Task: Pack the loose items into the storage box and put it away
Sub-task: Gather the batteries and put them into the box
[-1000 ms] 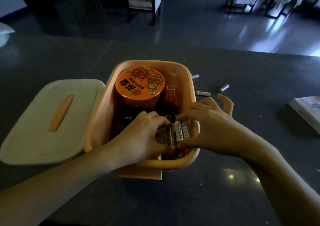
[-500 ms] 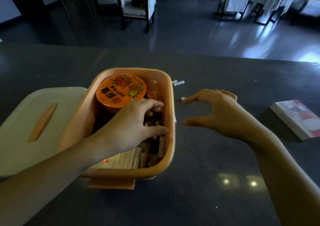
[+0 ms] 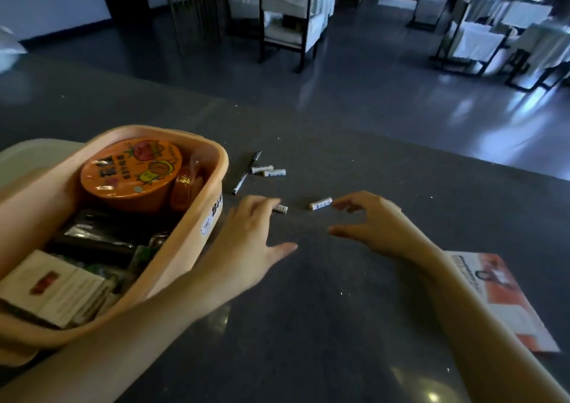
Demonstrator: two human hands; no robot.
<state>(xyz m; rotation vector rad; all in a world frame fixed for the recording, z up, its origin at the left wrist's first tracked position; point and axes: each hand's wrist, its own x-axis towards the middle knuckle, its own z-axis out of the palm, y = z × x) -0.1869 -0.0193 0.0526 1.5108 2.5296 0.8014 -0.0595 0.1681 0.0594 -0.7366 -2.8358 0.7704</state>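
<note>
just the one view here, a wide-angle lens up at head height, looking forward and down across the dark table (image 3: 339, 325). it sits close in: left hand (image 3: 246, 245) and right hand (image 3: 373, 227) land mid-frame, reaching in from the bottom edge, and the storage box (image 3: 182, 248) fills the lower left. it tips far enough ahead that the upper third takes in the floor (image 3: 385, 94) and chairs (image 3: 290, 23) beyond the table's far edge, which drops toward the right.
</note>
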